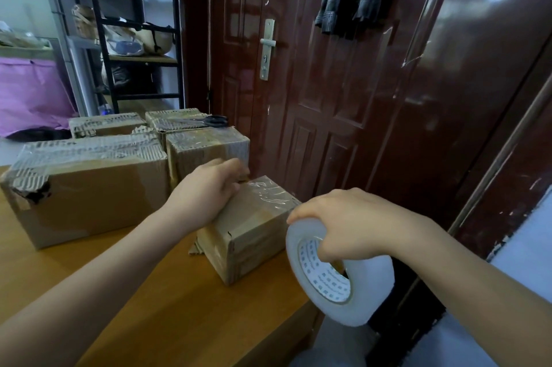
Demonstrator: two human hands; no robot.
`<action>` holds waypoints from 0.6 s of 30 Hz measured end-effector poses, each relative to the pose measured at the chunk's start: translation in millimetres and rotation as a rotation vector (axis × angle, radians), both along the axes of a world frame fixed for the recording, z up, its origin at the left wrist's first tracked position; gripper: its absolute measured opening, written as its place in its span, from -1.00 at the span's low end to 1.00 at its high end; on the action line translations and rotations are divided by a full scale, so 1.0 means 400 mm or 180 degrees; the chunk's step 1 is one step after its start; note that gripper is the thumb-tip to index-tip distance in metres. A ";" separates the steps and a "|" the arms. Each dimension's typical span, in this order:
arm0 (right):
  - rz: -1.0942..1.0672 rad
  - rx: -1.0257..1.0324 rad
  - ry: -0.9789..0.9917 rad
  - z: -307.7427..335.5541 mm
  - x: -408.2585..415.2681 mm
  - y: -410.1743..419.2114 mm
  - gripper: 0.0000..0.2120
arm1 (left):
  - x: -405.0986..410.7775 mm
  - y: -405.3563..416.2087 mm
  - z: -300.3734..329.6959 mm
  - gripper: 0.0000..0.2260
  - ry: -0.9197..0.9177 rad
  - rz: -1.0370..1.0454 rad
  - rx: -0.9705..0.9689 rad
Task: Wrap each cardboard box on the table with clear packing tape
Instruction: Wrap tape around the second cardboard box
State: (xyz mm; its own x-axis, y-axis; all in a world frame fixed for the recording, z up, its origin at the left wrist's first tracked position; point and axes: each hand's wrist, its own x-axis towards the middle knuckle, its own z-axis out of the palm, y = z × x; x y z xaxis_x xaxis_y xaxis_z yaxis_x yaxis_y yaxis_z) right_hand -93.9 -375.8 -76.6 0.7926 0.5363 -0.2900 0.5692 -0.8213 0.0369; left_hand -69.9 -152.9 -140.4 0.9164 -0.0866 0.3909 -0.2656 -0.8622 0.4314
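Observation:
A small cardboard box (254,229) stands near the right edge of the wooden table (167,313), with shiny clear tape across its top. My left hand (206,190) grips the box's far top-left edge, fingers curled over it. My right hand (349,220) holds a large roll of clear packing tape (352,280) just right of the box, past the table edge, thumb inside the core. A short stretch of tape runs from the roll to the box's right top corner.
A large taped box (89,187) lies to the left, and a medium one (206,148) stands behind the small box. Two more boxes (107,124) sit at the back, with black scissors (209,121) on one. A dark red door (328,67) rises close on the right.

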 end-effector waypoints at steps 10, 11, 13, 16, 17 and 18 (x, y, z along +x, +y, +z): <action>-0.0040 0.0051 -0.0067 -0.001 -0.010 -0.005 -0.41 | -0.092 -0.078 0.042 -0.14 0.0941 0.0212 0.2092; -0.0042 0.0072 -0.0094 -0.002 -0.012 -0.010 -0.40 | -0.096 -0.086 0.034 -0.16 0.0886 0.0263 0.2178; -0.0010 0.0119 -0.0114 -0.005 -0.016 -0.019 -0.38 | -0.093 -0.090 0.027 -0.25 0.0743 0.0303 0.2087; 0.0051 0.0220 -0.0153 0.009 -0.031 -0.030 -0.35 | -0.086 -0.074 0.042 -0.34 0.0786 0.0229 0.1732; 0.0061 0.0260 -0.0215 0.023 -0.036 -0.033 -0.34 | -0.083 -0.066 0.049 -0.37 0.0871 0.0163 0.1458; 0.0065 0.0320 -0.0284 0.041 -0.040 -0.035 -0.34 | -0.082 -0.057 0.061 -0.40 0.1041 0.0065 0.1041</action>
State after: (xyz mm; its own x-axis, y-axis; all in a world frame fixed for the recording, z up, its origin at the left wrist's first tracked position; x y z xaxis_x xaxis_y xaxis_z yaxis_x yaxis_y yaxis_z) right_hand -110.0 -389.6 -60.4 0.8015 0.5754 -0.1627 0.5840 -0.8117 0.0062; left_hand -102.9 -175.9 -116.1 0.9898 -0.1378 0.0360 -0.1422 -0.9706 0.1943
